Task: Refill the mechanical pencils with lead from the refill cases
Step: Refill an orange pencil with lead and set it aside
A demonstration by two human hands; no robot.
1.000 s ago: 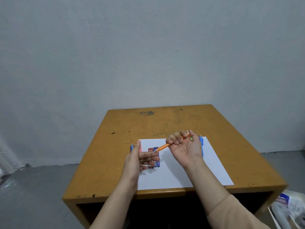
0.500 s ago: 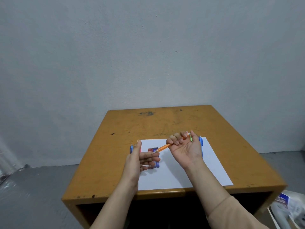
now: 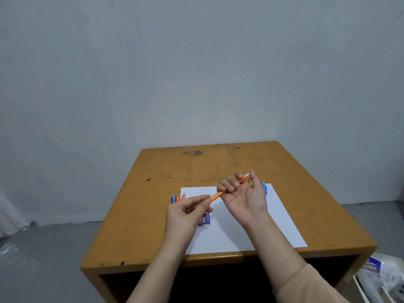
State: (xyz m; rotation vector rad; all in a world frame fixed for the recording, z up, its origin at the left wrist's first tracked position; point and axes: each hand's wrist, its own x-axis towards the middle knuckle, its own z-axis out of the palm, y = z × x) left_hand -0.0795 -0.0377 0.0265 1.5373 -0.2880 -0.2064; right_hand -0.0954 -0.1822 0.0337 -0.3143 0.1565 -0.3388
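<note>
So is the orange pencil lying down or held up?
Held up: the pencil slants above the paper, right hand gripping its upper part, left hand pinching its lower end.

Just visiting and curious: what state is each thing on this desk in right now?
Slim orange mechanical pencil: held aloft, tilted.
Right hand: grips its upper part.
Left hand: pinches its lower end.
Blue rectangular refill cases: lying on white paper sheet, partly hidden.

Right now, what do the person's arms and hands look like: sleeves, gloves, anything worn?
The left hand and right hand are bare, with no gloves, rings or watch visible. The right arm wears a loose beige sleeve ending partway up the forearm. The left forearm is uncovered as far as the frame shows.
</note>
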